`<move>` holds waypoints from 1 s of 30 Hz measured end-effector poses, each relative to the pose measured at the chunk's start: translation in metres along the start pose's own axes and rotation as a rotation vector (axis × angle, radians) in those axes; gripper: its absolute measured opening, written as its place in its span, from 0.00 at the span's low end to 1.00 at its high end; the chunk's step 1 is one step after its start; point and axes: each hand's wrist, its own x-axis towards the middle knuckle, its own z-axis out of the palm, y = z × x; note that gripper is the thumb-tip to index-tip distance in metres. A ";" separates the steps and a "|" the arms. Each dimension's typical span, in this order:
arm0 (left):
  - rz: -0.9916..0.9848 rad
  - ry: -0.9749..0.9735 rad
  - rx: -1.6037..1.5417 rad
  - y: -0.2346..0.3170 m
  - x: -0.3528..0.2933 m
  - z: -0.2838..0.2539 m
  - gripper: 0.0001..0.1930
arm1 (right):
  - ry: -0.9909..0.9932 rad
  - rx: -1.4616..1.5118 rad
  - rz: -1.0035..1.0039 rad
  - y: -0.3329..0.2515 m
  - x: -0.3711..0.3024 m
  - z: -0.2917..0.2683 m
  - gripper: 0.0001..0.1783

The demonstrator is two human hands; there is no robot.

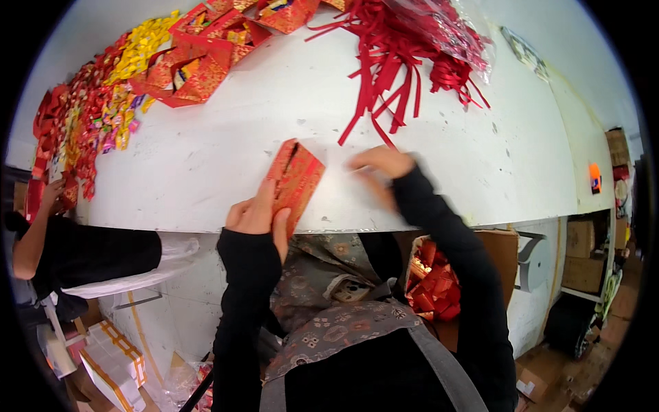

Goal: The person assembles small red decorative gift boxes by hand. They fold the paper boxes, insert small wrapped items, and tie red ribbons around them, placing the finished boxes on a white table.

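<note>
White tabletop (439, 165) fills the view, with the red patterned envelope (295, 180) lying near its close edge, tilted, its far end open; it looks like thin, light card, stiff enough to crease, best taken by its edges; the left hand (257, 214) pinches its near corner between thumb and fingers; the right hand (381, 168), blurred, rests on the table just right of it, and whether it grips anything I cannot tell; red ribbons (395, 62) lie farther off, folded red envelopes (206, 51) far left.
</note>
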 end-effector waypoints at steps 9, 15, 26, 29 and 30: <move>-0.149 0.109 0.086 0.007 0.013 0.018 0.21 | -0.420 -0.698 -0.132 -0.026 -0.090 -0.105 0.12; -0.081 0.115 -0.040 0.007 0.008 0.013 0.21 | -0.375 -0.215 -0.227 -0.005 -0.038 -0.041 0.08; -0.057 0.152 -0.175 -0.006 0.003 0.025 0.20 | -0.256 0.606 0.832 -0.049 0.043 0.017 0.08; -0.073 0.153 -0.182 -0.005 0.003 0.026 0.20 | -0.270 0.579 0.895 -0.049 0.046 0.013 0.10; -0.084 0.153 -0.192 -0.004 0.002 0.027 0.20 | -0.267 0.569 0.902 -0.049 0.045 0.013 0.11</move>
